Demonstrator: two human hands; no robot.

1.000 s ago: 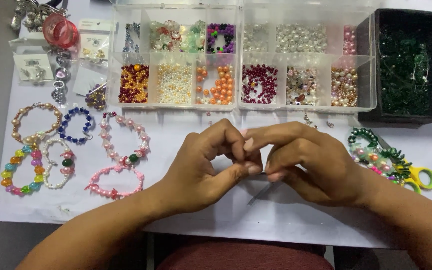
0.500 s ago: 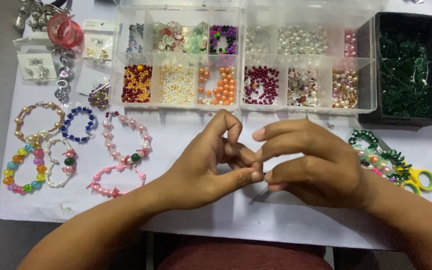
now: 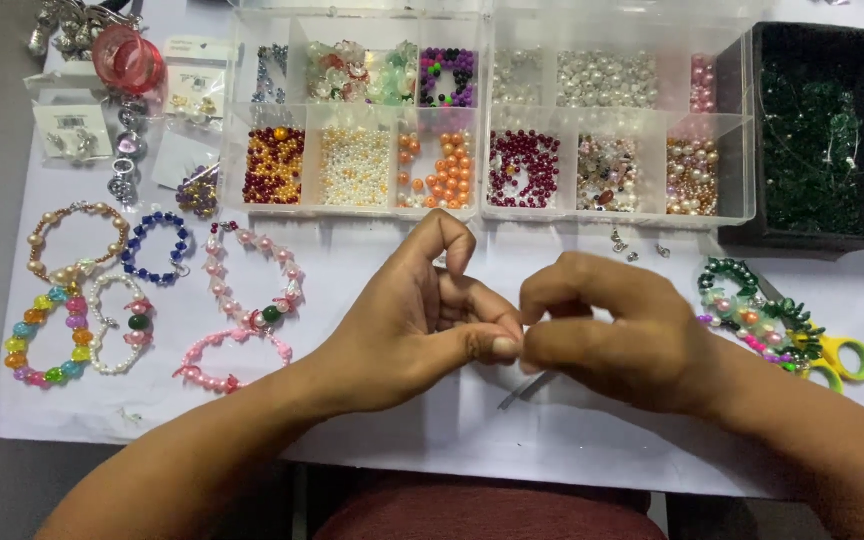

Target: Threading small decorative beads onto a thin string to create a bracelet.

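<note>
Above the near edge of the white-covered table [image 3: 552, 440], the left hand [image 3: 407, 325] and the right hand [image 3: 617, 335] met thumb tip to fingertip, both curled nearly shut in a fine pinch; whatever sat between the fingertips was too small to make out, though a thin dark strand [image 3: 527, 390] trailed down from the meeting point onto the table. The left index finger was hooked up and bent over, and the right hand's fingers were folded tightly under. Behind the hands stood a clear compartmented bead box [image 3: 487, 215]: its near row held red-and-gold beads [image 3: 272, 165], tiny cream pearls [image 3: 352, 165], orange beads [image 3: 437, 170], dark red beads [image 3: 522, 168], mixed pink stones and pale gold pearls; its far row held clear, green, purple and white beads. To the right stood a black box [image 3: 822, 235] full of dark green beads. Finished bracelets [image 3: 152, 290] lay at the left, a green-and-pink beaded piece [image 3: 747, 305] and yellow-handled scissors [image 3: 842, 355] at the right.
</note>
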